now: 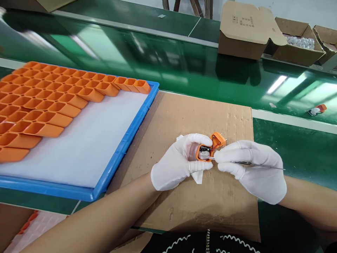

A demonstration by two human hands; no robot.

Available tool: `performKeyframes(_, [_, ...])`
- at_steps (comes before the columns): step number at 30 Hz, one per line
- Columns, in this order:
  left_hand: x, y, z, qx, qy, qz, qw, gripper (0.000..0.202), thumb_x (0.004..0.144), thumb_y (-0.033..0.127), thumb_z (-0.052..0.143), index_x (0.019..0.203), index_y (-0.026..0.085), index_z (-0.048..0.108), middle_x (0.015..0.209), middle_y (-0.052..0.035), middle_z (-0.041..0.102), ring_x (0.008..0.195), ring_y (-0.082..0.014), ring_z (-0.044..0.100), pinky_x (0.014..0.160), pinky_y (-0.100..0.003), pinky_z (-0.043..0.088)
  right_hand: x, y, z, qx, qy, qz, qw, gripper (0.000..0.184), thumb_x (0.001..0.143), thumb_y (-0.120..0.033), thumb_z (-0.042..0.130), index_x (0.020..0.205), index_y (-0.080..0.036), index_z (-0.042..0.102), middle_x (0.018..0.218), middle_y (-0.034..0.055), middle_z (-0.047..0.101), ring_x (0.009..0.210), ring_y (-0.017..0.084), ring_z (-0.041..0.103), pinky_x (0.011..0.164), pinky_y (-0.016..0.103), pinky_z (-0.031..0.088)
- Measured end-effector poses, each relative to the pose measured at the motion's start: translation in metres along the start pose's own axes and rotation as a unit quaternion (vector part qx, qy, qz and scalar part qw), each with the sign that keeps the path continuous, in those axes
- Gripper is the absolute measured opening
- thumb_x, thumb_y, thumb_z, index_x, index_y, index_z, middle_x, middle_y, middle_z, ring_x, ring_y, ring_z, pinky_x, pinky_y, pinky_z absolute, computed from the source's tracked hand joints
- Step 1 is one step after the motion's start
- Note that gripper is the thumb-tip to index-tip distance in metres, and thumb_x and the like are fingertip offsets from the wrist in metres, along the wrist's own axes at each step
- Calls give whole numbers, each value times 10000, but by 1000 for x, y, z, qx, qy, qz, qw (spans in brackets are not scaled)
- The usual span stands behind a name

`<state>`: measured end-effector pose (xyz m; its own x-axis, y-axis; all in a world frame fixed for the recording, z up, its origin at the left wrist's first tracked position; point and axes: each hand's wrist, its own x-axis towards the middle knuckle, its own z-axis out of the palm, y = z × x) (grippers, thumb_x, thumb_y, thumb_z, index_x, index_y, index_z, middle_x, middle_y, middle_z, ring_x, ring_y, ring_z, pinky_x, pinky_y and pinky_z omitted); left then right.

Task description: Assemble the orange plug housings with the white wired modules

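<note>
White gloves cover both hands. My left hand [181, 161] is closed around an orange plastic housing [197, 153], its open end turned to the right, with a dark circuit board and something whitish inside. Between the fingers of my right hand [250, 165] are metal tweezers [268, 166], their tips reaching into that opening. An orange cap [218, 139] with metal pins hangs beside the housing, joined to it by thin dark and red wires. A white piece of paper or cloth [197, 177] lies beneath my left hand.
Cardboard [168, 207] covers the work surface. At left, a blue tray [126, 140] carries rows of orange housings [52, 95]. Behind runs a shiny green belt [179, 66] bearing an orange-and-white part [317, 110]. Cardboard boxes [242, 45] stand at back right, one holding white pieces [300, 42].
</note>
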<state>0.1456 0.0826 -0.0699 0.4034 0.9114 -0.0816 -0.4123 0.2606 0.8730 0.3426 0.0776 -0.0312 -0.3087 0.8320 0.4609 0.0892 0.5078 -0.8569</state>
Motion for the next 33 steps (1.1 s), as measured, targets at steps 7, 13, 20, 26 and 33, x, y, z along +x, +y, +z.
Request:
performKeyframes(7, [0,-2,-5,104,38,154,982,300,687,178,923,920,231,742,896,-25,670,770,-155,700,655,-274,613,2,-10,-3,-29,5,16,999,165,831,-62,776,826,-228,778,785,6,770,677,114,714,626,209,599])
performKeyframes(13, [0,-2,-3,138,28,197,970,272,719,214,907,934,247,744,935,-34,675,765,-147,687,614,-252,584,1,-8,1,-19,-17,4,1000,192,830,-47,772,816,-238,781,796,2,774,700,114,717,646,210,595])
performKeyframes(20, [-1,-3,-3,158,15,198,967,306,716,124,884,952,256,742,961,-25,673,711,-120,661,575,-226,564,1,-12,-1,-39,18,38,998,183,800,-50,792,768,-231,778,747,1,761,640,116,694,588,219,564])
performKeyframes(26, [0,-2,-2,166,24,200,965,307,683,180,920,920,242,735,936,-26,674,715,-126,656,579,-229,567,1,-8,3,-21,-8,21,1000,186,806,-45,789,787,-230,786,754,-6,767,661,121,707,597,213,582])
performKeyframes(33, [-1,0,-1,163,32,176,970,275,693,189,909,898,237,733,932,-32,676,726,-140,655,587,-250,583,2,-7,0,5,10,50,999,233,770,-17,798,816,-246,806,781,9,776,685,149,725,618,238,623])
